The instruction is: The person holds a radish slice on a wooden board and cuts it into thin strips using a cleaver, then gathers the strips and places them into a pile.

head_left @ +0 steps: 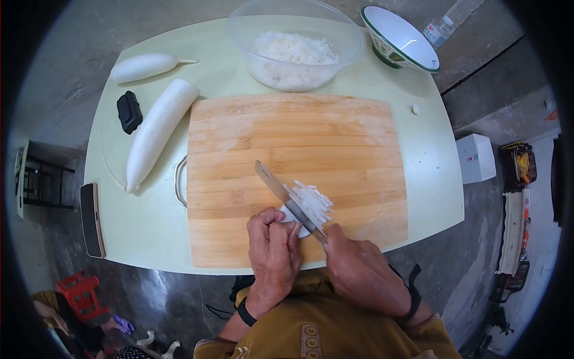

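My right hand (362, 272) is closed around the handle of a kitchen knife (276, 185), whose blade points up and to the left over the board. Under my left hand (274, 251), with its fingers curled, is a piece of white radish (289, 216), pressed against the cutting board (239, 143). The blade lies between that piece and a small heap of radish shreds (313, 202) on its right side. My left fingertips are close beside the blade. Part of the radish piece is hidden by the fingers and the knife.
A clear plastic bowl (239, 45) of white shreds stands behind the board. Two whole radishes, a large one (158, 134) and a smaller one (146, 67), lie left, with a black case (128, 112) and a phone (91, 220). An enamel basin (403, 39) tilts at back right.
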Action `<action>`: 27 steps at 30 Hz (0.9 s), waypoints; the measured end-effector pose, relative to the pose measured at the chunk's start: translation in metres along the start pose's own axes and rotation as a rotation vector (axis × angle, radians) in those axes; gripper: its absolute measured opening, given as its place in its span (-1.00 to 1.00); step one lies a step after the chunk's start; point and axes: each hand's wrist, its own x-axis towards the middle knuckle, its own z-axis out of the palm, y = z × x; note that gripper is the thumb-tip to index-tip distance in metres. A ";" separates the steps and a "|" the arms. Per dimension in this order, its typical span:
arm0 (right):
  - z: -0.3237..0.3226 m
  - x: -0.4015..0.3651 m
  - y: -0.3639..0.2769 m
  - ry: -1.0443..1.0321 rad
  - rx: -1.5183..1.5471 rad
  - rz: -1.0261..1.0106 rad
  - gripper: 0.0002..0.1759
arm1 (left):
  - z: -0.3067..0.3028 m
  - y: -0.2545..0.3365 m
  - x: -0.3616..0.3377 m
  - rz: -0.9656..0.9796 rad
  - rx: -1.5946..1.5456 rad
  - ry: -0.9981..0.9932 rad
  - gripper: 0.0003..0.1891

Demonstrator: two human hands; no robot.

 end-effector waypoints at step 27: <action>-0.003 0.000 -0.003 0.081 0.091 -0.052 -0.81 | 0.000 0.003 -0.001 -0.056 -0.018 0.014 -0.80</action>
